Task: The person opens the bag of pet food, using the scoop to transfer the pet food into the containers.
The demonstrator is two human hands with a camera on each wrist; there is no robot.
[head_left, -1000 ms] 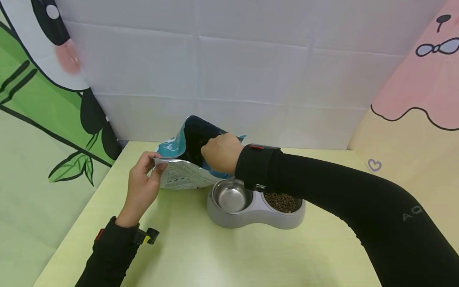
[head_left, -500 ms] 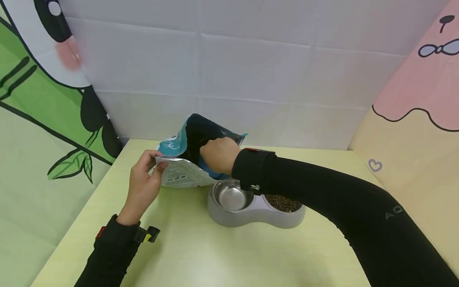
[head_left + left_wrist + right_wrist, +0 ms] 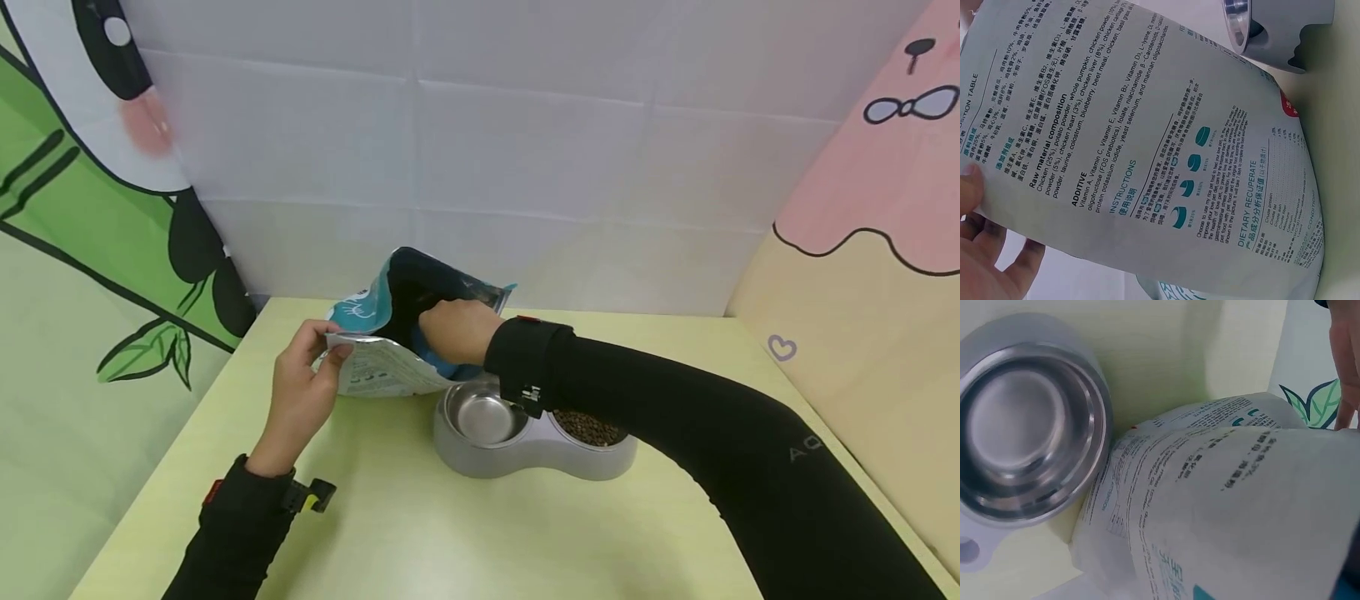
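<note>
An open pet food bag (image 3: 386, 371), teal on one side and white with printed text on the other, tilts beside the bowls at the back of the table. My left hand (image 3: 300, 383) pinches its front rim between thumb and fingers at the left corner. Inside the wide mouth, my right hand (image 3: 459, 332) reaches down with knuckles bent. Its fingertips are hidden, and I cannot tell what they hold. Something bright blue (image 3: 442, 362) shows right beneath that hand. In the left wrist view, the printed panel (image 3: 1147, 156) fills most of the picture.
A grey double feeder (image 3: 480, 462) stands right of the bag. Its left steel bowl (image 3: 483, 418) has a bare bottom; brown kibble (image 3: 588, 427) lies in the right one, partly under my right sleeve (image 3: 637, 387). A pale cloth wall (image 3: 525, 158) rises behind the table.
My right elbow and forearm have swung lower and inward, and the right hand has sunk slightly within the bag's mouth. The left hand keeps its pinch on the rim.
</note>
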